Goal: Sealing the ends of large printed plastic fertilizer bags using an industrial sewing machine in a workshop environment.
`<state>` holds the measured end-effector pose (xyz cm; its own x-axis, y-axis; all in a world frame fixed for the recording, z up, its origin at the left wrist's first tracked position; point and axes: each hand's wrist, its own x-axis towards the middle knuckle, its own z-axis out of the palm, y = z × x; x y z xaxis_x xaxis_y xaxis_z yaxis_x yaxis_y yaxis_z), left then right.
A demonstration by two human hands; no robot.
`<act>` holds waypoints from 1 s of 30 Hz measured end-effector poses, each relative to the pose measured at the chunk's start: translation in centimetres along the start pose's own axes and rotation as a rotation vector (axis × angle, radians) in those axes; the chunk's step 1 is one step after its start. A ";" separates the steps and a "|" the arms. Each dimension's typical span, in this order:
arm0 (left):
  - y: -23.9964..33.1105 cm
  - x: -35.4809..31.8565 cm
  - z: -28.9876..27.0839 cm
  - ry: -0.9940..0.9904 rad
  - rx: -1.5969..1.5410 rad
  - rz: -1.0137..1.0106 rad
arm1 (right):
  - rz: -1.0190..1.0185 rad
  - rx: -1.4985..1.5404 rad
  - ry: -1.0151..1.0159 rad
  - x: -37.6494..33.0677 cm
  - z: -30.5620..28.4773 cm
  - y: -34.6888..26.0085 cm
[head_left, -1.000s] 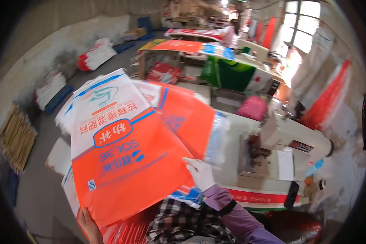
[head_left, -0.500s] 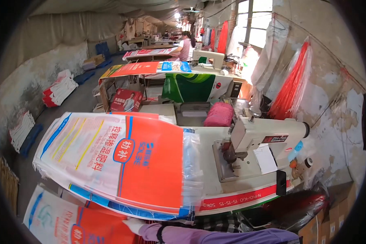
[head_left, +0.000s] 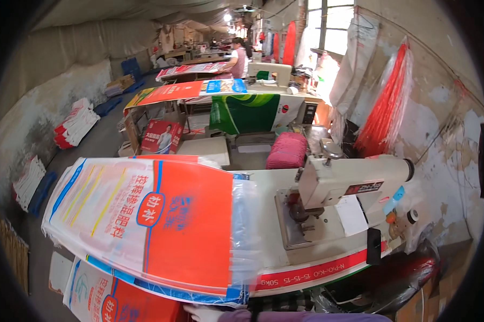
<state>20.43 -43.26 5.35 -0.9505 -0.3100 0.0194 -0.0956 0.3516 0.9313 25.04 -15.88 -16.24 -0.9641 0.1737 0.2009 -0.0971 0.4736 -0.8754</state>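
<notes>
Though I cannot tell its spread or grip, the right hand (head_left: pixel 203 313) borders an orange-and-white sack (head_left: pixel 125 297) lying lengthwise leftward off the sewing table (head_left: pixel 268 236)'s near edge; left hand unseen.

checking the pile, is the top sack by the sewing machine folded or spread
Spread: the top sack lies flat, its printed face showing.

rt hand (head_left: pixel 203 313) by lwr bag (head_left: pixel 106 292) | org/wht bag stack (head_left: pixel 191 231) on tbl (head_left: pixel 264 239), left of sewing mach (head_left: pixel 333 182)
</notes>
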 end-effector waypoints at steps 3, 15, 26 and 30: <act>4.4 -1.0 4.3 -0.165 0.013 0.319 | -0.103 -0.051 -0.269 -4.0 -7.4 -6.9; 3.2 -9.9 41.3 -1.242 -0.148 0.743 | 0.097 -0.100 -0.065 -10.4 -21.2 -9.3; 8.8 -11.9 34.3 -1.024 -0.214 1.367 | 0.474 0.440 0.333 -2.2 -24.6 -1.3; 6.7 -11.0 33.6 -1.212 -0.209 1.379 | 0.494 0.579 0.252 -5.4 -24.3 -0.6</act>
<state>20.35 -7.81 -0.85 0.0122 0.8277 0.5610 0.7825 -0.3572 0.5100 36.34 3.88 -6.16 -0.8509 0.4691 -0.2363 0.1464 -0.2203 -0.9644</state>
